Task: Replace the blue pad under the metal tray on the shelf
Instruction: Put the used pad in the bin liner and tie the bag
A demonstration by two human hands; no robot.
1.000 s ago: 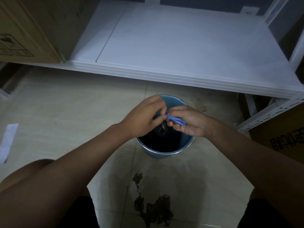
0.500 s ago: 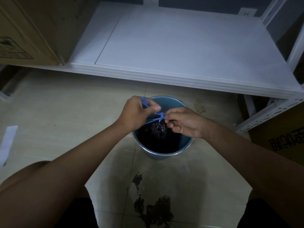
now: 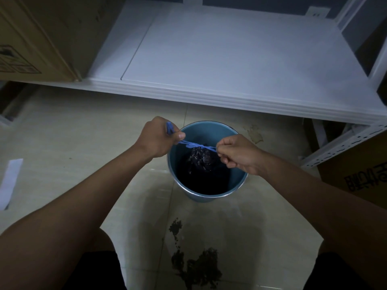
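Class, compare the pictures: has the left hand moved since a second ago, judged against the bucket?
Yes. The left hand has pulled left, from over the bucket's opening to just outside its left rim, drawing the blue tie tight.

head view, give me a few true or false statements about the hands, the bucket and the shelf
1. Both hands pull on blue ties over the blue bucket. True.
2. The left hand is open and idle. False: it grips a blue tie.
3. A metal tray sits on the white shelf. False: no tray shows there.
4. A dark bag hangs inside the bucket. True.
5. The right hand rests on the shelf. False: it pinches a tie above the bucket.
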